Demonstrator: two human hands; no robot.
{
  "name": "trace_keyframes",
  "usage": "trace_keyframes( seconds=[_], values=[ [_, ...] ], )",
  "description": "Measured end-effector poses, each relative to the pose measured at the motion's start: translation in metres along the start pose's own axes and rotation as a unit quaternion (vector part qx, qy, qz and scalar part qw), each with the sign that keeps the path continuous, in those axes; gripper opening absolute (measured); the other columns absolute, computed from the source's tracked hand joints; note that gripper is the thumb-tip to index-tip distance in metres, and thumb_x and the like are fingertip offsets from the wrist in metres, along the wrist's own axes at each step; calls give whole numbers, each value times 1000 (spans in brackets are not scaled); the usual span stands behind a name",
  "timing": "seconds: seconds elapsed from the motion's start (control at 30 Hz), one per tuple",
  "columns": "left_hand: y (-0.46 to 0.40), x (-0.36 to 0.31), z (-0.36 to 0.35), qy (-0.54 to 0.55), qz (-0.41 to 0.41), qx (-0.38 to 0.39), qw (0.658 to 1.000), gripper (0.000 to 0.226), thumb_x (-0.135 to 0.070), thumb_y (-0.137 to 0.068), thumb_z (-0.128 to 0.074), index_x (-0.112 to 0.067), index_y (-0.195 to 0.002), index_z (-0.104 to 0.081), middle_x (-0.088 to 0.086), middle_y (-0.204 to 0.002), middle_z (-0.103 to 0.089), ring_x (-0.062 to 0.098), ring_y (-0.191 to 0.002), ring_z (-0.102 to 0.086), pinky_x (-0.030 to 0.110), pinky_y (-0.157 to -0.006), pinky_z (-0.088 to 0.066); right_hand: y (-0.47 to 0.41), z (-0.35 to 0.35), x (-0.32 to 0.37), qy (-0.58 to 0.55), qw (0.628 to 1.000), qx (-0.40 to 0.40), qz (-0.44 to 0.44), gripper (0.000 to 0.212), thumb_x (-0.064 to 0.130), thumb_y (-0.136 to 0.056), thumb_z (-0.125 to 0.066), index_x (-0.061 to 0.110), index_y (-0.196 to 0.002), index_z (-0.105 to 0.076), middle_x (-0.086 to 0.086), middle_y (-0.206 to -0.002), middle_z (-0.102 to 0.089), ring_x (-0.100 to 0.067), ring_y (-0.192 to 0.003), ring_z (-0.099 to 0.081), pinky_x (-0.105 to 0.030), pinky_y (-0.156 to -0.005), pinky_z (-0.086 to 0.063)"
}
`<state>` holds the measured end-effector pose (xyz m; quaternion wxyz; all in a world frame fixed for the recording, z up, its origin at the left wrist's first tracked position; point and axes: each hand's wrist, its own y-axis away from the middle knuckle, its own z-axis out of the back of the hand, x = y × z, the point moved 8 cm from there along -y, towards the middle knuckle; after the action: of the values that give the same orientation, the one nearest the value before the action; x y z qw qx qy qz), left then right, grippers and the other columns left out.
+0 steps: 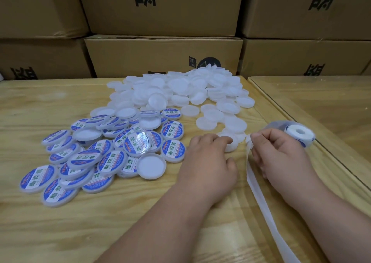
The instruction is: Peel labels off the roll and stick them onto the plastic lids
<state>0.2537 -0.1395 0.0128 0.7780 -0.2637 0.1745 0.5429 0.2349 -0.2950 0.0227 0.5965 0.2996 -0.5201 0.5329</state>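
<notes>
On my left lies a heap of round, blue-labelled lids [104, 154], too overlapped to count. My left hand [208, 162] rests curled fingers on one plain translucent lid [230, 145]. My right hand [281, 154] pinches the glossy backing strip [261, 200]; one label roll [299, 133] sits on the wooden surface [60, 232] beyond.

Plain lids [181, 86] translucent white; labelled lids [172, 150] blue-rimmed, white centre, green characters; table [50, 222] pale woodgrain.
</notes>
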Motion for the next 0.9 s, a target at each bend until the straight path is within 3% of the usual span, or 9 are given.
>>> trace_keyframes(
  seconds=[0.17,0.3,0.37,0.47,0.6,0.67,0.73,0.83,0.9],
  values=[
    [0,2,1,10,13,-15,1000,43,-37,-91,-61,-34,-134,-58,-5,-121,-51,21,-121,-39,33,-109,-34,-1,-1,0,46,999,-1,13,41,37,-105,-49,16,-70,-54,5,-52,-50,-9,-45,-43,-33,-53,-40],
    [-1,1,4,33,15,-39,999,12,-35,-91,-65,-30,-98,-73,-8,-112,-50,20,-114,-42,34,-103,-38,-3,0,-2,41,999,0,17,32,30,-106,-47,23,-78,-59,6,-54,-52,-11,-45,-43,-32,-52,-40],
    [-1,0,3,33,11,-38,999,11,-34,-92,-64,-28,-93,-73,-7,-123,-51,21,-119,-41,35,-105,-36,-3,0,-4,10,1000,-1,8,23,25,-103,-51,33,-85,-64,6,-56,-53,-12,-46,-44,-30,-50,-39],
    [-2,1,3,43,16,-40,998,12,-36,-95,-61,-28,-94,-71,-3,-148,-46,20,-135,-35,35,-112,-29,-1,-2,0,9,1000,6,23,10,34,-95,-58,37,-90,-66,8,-58,-52,-9,-46,-44,-29,-51,-38],
    [-3,0,8,101,12,-56,993,14,-36,-98,-57,-27,-89,-62,-2,-152,-47,12,-142,-35,26,-109,-27,0,-3,5,49,998,-4,46,6,37,-98,-62,40,-96,-66,15,-64,-57,-3,-48,-48,-28,-57,-38],
    [-2,-2,13,127,1,-74,989,15,-36,-99,-56,-28,-86,-57,-4,-138,-58,2,-128,-42,16,-92,-29,2,-7,8,64,997,14,49,13,37,-98,-60,45,-106,-66,16,-72,-59,-2,-53,-51,-28,-60,-39],
    [-2,-2,15,167,2,-80,983,18,-40,-99,-55,-28,-86,-54,-7,-116,-66,3,-105,-53,20,-81,-36,4,-11,8,77,995,40,42,20,38,-97,-60,45,-115,-65,17,-79,-63,0,-59,-55,-27,-64,-41],
    [0,0,19,271,23,-79,959,18,-50,-93,-52,-33,-95,-52,-15,-95,-64,8,-84,-63,31,-75,-52,4,-10,6,83,996,37,21,13,40,-97,-61,39,-104,-71,22,-78,-69,3,-63,-59,-27,-67,-42],
    [1,4,23,350,39,-89,932,17,-49,-89,-46,-41,-104,-48,-25,-92,-60,9,-76,-65,18,-66,-50,3,-8,3,70,997,24,5,11,39,-97,-62,34,-97,-72,25,-70,-68,3,-59,-61,-26,-66,-42]
  ],
)
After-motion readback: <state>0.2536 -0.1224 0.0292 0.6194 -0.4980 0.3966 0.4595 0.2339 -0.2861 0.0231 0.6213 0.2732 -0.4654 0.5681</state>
